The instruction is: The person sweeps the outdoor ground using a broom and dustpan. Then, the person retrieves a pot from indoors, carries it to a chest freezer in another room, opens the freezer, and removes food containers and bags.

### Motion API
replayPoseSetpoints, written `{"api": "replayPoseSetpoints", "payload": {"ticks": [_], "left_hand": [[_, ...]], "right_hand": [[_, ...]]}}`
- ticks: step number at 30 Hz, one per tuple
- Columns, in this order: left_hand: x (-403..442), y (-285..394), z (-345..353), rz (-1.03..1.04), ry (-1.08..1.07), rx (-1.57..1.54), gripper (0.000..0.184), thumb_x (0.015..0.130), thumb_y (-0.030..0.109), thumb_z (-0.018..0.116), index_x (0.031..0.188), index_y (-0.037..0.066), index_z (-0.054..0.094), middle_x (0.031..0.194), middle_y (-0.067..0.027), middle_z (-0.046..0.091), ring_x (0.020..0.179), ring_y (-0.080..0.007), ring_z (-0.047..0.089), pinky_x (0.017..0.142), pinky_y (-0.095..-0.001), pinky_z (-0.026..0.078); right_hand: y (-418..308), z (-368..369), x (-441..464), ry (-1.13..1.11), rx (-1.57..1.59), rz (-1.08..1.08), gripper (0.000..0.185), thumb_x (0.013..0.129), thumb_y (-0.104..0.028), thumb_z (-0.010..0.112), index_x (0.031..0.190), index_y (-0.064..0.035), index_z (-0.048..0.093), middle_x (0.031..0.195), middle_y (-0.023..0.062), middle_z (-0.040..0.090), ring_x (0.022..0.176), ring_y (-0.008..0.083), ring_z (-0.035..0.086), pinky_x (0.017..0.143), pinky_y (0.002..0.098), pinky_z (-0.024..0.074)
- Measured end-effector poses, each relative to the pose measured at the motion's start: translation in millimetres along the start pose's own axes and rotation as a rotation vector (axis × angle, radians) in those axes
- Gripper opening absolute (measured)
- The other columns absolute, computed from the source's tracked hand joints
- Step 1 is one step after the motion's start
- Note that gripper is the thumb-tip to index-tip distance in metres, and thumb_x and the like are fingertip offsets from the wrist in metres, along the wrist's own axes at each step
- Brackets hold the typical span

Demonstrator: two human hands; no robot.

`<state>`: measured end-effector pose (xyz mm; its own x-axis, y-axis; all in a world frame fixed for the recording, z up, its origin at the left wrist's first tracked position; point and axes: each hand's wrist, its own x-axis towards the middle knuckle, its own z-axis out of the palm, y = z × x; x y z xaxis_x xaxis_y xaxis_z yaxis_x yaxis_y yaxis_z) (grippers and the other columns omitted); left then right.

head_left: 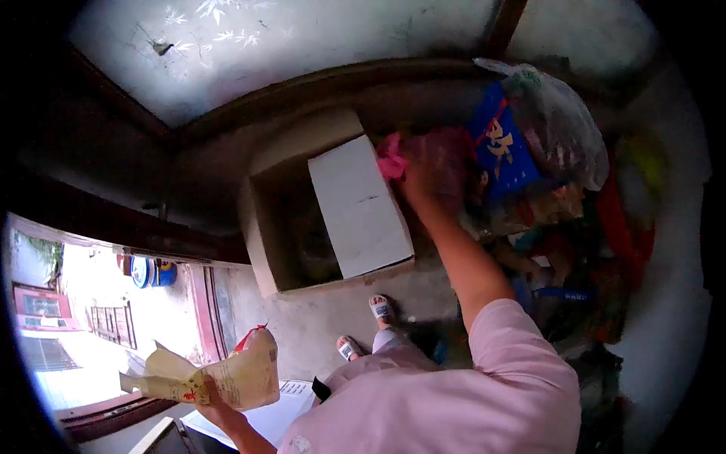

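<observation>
My left hand is closed around the middle of a cream-coloured printed paper bag, which has red lettering and a red edge at its top. The bag is held low on the left, tilted on its side. On the far side of the open cardboard box, my right hand is closed at the bunched top of a pink plastic bag. Shadow hides most of its fingers. A white flap of the box lies partly over its opening, and the inside is dark.
A blue bag with gold lettering and a clear plastic bag stand right of my hand. Dim clutter fills the right side. Below the frosted window runs a dark ledge. A bright doorway opens at left, and a white surface lies under my left arm.
</observation>
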<state>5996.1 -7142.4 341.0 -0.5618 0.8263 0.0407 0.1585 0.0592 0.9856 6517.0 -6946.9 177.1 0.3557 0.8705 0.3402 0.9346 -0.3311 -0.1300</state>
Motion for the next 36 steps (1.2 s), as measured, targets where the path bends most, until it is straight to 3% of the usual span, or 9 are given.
{"api": "replayPoseSetpoints", "payload": {"ticks": [3,5,7,12,14,19,20,26,36], "left_hand": [[-2,-1,-4,-0.002,-0.014,-0.014,0.042,0.084,0.024,0.065,0.112,-0.003,0.048,0.099,-0.0094,0.054,0.086,-0.0169,0.055,0.074,-0.0297,0.048],[-8,0,-13,-0.065,0.008,0.031,0.043,0.085,0.025,0.065,0.113,-0.003,0.048,0.100,-0.0094,0.054,0.088,-0.0164,0.055,0.074,-0.0295,0.048],[-1,3,-13,-0.073,0.035,0.060,0.044,0.085,0.024,0.064,0.115,-0.004,0.048,0.101,-0.0094,0.054,0.089,-0.0163,0.055,0.074,-0.0295,0.048],[6,-6,-27,-0.082,0.055,0.031,0.044,0.086,0.020,0.064,0.119,-0.004,0.046,0.104,-0.0092,0.055,0.091,-0.0166,0.055,0.075,-0.0293,0.048],[8,-16,-40,-0.122,0.050,0.024,0.043,0.086,0.018,0.065,0.119,-0.003,0.047,0.105,-0.0089,0.054,0.091,-0.0168,0.055,0.076,-0.0296,0.049],[-8,-68,-72,-0.001,0.298,0.106,0.024,0.088,0.016,0.060,0.106,0.000,0.060,0.104,-0.0065,0.058,0.088,-0.0168,0.056,0.079,-0.0329,0.048],[-18,-51,-78,0.010,0.217,0.396,0.023,0.090,0.018,0.057,0.105,0.001,0.061,0.109,-0.0081,0.058,0.090,-0.0175,0.057,0.080,-0.0337,0.048],[-73,-44,-87,-0.092,0.746,-0.146,0.057,0.076,0.010,0.073,0.125,-0.001,0.043,0.118,-0.0113,0.054,0.104,-0.0198,0.054,0.089,-0.0326,0.045],[-108,-31,-33,0.085,1.176,-0.203,0.059,0.075,-0.002,0.068,0.128,0.003,0.042,0.119,-0.0074,0.052,0.108,-0.0192,0.052,0.094,-0.0337,0.042]], "right_hand": [[-27,-145,-10,0.003,0.417,0.166,0.043,0.076,-0.020,0.063,0.117,-0.0120,0.056,0.125,0.0104,0.053,0.125,0.0323,0.039,0.101,0.0467,0.0332],[21,-64,-14,0.158,0.349,0.276,0.036,0.081,-0.031,0.061,0.111,-0.0108,0.060,0.116,0.0134,0.058,0.107,0.0353,0.053,0.092,0.0372,0.0418],[20,-90,-5,0.306,0.485,0.390,0.032,0.083,-0.022,0.058,0.109,-0.0043,0.059,0.111,0.0178,0.059,0.102,0.0373,0.055,0.092,0.0401,0.0419],[40,-131,13,0.784,0.568,0.097,0.027,0.081,-0.004,0.054,0.107,0.0033,0.057,0.111,0.0195,0.060,0.102,0.0336,0.057,0.091,0.0393,0.0430],[23,-174,8,0.572,0.501,0.192,0.028,0.081,-0.003,0.056,0.108,0.0017,0.058,0.110,0.0176,0.061,0.103,0.0329,0.057,0.092,0.0390,0.0430],[14,-165,-18,0.799,0.343,0.070,0.025,0.082,-0.007,0.057,0.106,0.0006,0.059,0.106,0.0156,0.061,0.098,0.0308,0.056,0.089,0.0366,0.0433],[8,-158,-18,0.781,0.419,0.039,0.024,0.082,-0.008,0.057,0.105,0.0002,0.058,0.105,0.0151,0.060,0.097,0.0302,0.056,0.088,0.0362,0.0431],[-95,-95,-19,0.374,1.038,-0.189,0.019,0.083,-0.010,0.057,0.100,-0.0017,0.057,0.099,0.0121,0.059,0.091,0.0264,0.054,0.082,0.0334,0.0419],[-312,21,68,-0.740,1.993,-0.450,0.012,0.085,-0.015,0.057,0.092,-0.0050,0.055,0.089,0.0071,0.056,0.081,0.0203,0.050,0.073,0.0288,0.0400]]}}
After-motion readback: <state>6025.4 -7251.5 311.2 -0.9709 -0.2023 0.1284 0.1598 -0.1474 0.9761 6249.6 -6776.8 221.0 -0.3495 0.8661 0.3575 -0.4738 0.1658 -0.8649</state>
